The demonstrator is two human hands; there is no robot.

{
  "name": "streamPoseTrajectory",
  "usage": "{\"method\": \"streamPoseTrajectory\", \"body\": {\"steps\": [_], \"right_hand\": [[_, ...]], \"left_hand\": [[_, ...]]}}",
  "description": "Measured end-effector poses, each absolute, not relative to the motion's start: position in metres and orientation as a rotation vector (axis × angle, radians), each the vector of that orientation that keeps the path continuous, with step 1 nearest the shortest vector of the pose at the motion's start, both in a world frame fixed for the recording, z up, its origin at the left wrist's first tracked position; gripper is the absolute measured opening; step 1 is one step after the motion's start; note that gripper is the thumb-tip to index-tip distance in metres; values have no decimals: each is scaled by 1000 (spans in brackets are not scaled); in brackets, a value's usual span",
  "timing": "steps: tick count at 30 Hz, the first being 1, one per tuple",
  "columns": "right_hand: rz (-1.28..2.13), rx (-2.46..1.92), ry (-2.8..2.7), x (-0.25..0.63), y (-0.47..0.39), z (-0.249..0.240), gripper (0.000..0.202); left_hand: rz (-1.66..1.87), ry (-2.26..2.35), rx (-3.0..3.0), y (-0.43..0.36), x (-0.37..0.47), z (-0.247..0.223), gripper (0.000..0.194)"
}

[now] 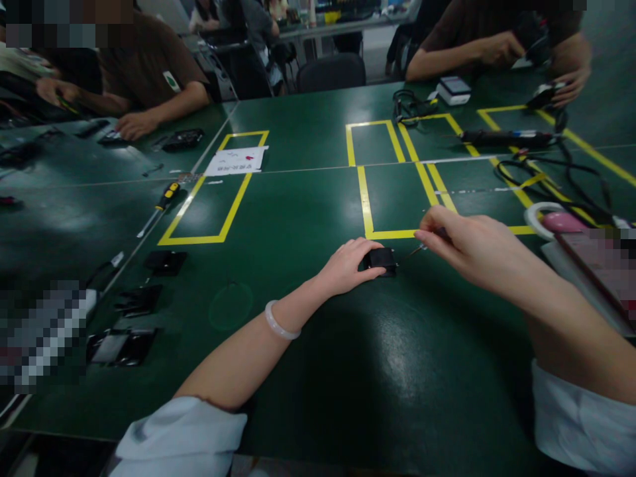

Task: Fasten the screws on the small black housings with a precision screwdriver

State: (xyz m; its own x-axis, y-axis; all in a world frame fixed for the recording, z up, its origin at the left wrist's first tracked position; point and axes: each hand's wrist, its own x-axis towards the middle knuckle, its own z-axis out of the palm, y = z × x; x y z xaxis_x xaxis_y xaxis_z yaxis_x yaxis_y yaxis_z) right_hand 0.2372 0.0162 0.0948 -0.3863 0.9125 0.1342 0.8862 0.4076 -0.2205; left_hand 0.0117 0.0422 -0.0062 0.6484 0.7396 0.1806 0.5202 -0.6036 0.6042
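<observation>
My left hand [350, 266] is closed around a small black block-shaped part [381, 260], holding it against the green table. Small metal bits stick out from the block's right side. Just to the right, my right hand [454, 238] pinches a thin metal-tipped tool [418, 250], perhaps a small screwdriver, mostly hidden in the fingers. Its tip points left and down at the block, with a small gap between them.
Black parts [165, 262] lie in a column at the left, near a yellow-and-black screwdriver [167, 197]. Yellow tape [392, 234] marks the green table [318, 371]. A paper label [236, 160], cables [561, 182] and a tape roll [539, 220] lie farther off. Co-workers sit opposite.
</observation>
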Motion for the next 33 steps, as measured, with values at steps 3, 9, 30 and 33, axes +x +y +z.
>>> {"method": "streamPoseTrajectory", "body": {"steps": [3,9,30,33], "right_hand": [[242,-1554,-2423,238,15,94,19],[258,-1522,-2377,236,13,95,17],[263,-1592,-2406,235,15,97,20],[213,-1595,-2432,236,15,96,24]], "left_hand": [[585,974,2358,42,12,-7,38],[580,989,2340,42,12,-7,36],[583,975,2351,42,11,-7,37],[595,969,2356,42,11,-8,37]]}}
